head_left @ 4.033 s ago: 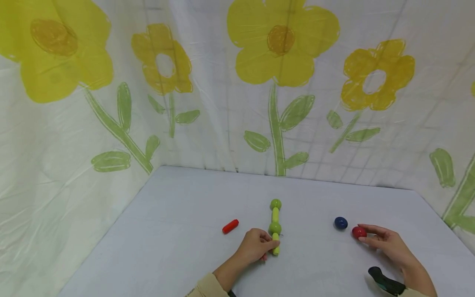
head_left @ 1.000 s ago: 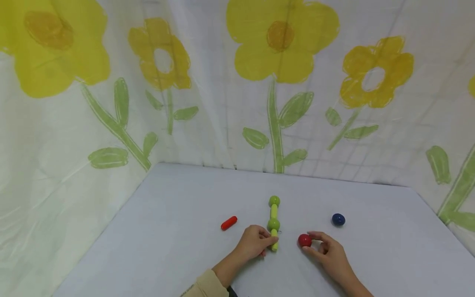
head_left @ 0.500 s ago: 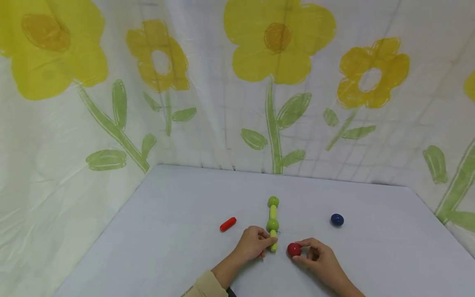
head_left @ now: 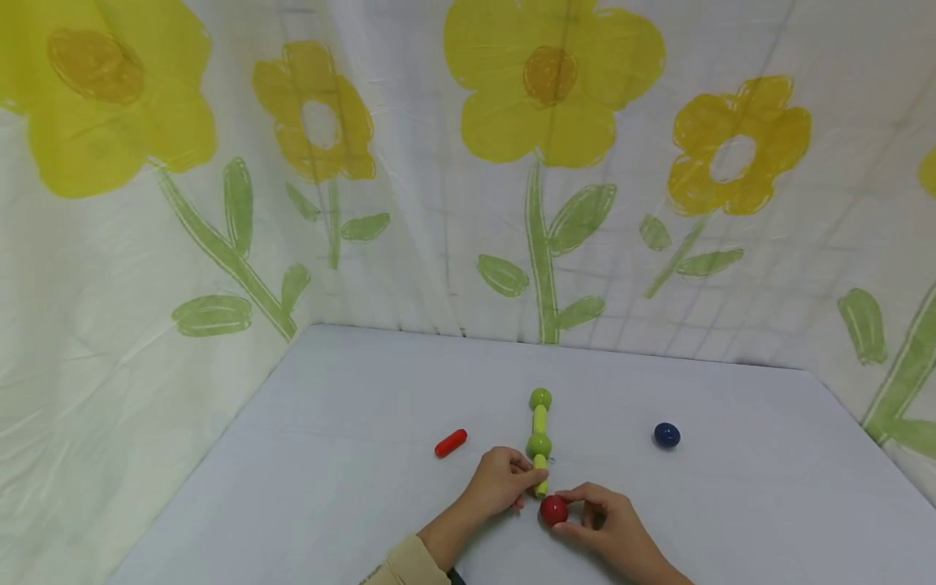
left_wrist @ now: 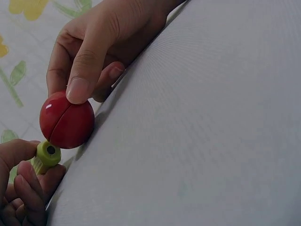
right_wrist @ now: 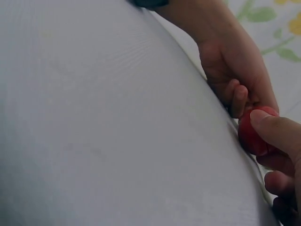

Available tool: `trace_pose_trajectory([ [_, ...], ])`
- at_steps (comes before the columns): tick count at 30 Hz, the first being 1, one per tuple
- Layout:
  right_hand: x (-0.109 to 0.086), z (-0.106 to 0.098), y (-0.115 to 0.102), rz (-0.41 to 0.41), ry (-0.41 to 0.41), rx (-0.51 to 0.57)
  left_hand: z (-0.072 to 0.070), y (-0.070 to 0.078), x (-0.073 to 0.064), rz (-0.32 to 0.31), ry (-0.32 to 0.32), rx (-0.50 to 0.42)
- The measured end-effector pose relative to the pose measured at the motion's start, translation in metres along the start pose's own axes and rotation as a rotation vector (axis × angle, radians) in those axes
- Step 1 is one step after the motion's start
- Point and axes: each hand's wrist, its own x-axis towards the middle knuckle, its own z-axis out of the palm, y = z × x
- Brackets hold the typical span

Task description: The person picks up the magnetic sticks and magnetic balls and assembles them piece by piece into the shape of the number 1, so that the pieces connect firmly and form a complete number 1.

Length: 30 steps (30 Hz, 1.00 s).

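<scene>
A line of green pieces lies on the table: a green ball (head_left: 541, 398) at the far end, a yellow-green rod (head_left: 539, 419), a second green ball (head_left: 539, 444) and a nearer yellow-green rod (head_left: 540, 489). My left hand (head_left: 499, 481) pinches that nearer rod between thumb and fingers. My right hand (head_left: 610, 524) holds a red ball (head_left: 553, 510) by thumb and fingertips, right at the rod's near end. In the left wrist view the red ball (left_wrist: 67, 120) shows a seam line, and a dark round spot marks the rod's end face (left_wrist: 51, 149).
A red rod (head_left: 450, 443) lies left of the green line. To the right sits a dark blue ball (head_left: 667, 435). The white table (head_left: 351, 382) ends at the back against a curtain (head_left: 409, 268) printed with yellow flowers.
My right hand has brought the red ball leftward from beside the blue ball to the near end of the green line. The left hand keeps its pinch on the rod.
</scene>
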Motion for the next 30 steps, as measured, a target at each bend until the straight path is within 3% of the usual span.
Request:
trace_pose_trajectory([
  [8,0.002,0.007,-0.005,-0.058,-0.015,0.011,-0.001,0.001,-0.001,0.01,0.0,-0.009],
  [15,0.003,0.014,-0.003,-0.192,0.003,-0.01,-0.001,0.002,-0.003,0.01,-0.002,-0.007],
  [19,0.003,0.017,-0.003,-0.23,0.017,-0.029,0.0,0.002,-0.003,0.008,-0.003,-0.005],
  [23,0.003,0.016,-0.004,-0.192,0.043,-0.048,0.0,0.002,-0.002,0.001,-0.003,-0.003],
  [30,0.004,0.016,-0.007,-0.024,0.054,-0.068,0.0,0.002,-0.001,-0.008,-0.003,-0.008],
])
